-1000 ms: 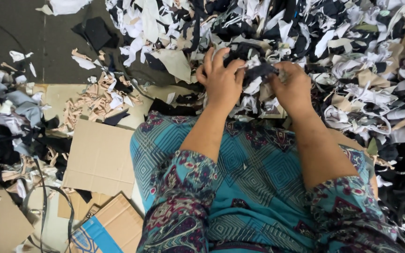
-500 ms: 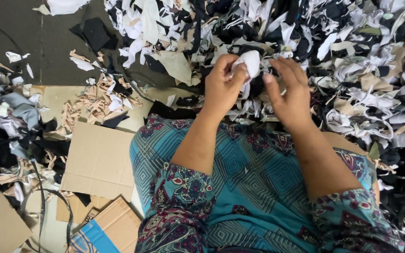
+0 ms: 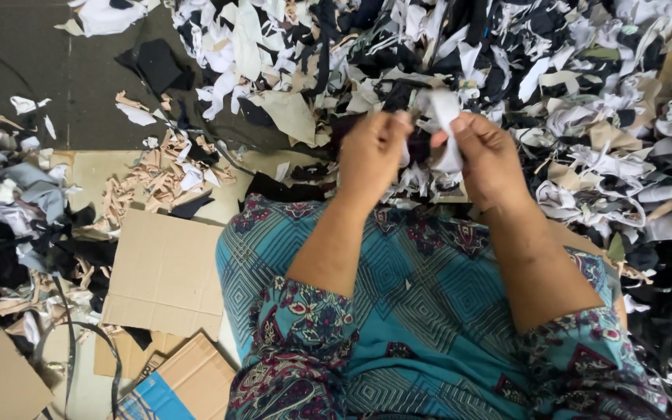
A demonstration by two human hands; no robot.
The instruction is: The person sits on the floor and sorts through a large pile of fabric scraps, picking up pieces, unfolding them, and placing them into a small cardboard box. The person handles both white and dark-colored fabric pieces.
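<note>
My left hand and my right hand are raised side by side above my lap, in front of a big heap of fabric scraps. Both pinch the same white fabric scrap, which stretches between the fingers; a dark piece shows behind it between the hands. The scrap hangs just over the near edge of the heap. My lap is covered by teal patterned cloth.
Black, white and beige scraps fill the top and right. A smaller pile of grey and dark scraps lies at the left, beige bits beside it. Flat cardboard sheets lie on the floor left of my lap.
Both hands came up out of the heap with a white scrap. They now hold it apart between them, slightly higher and wider than half a second ago.
</note>
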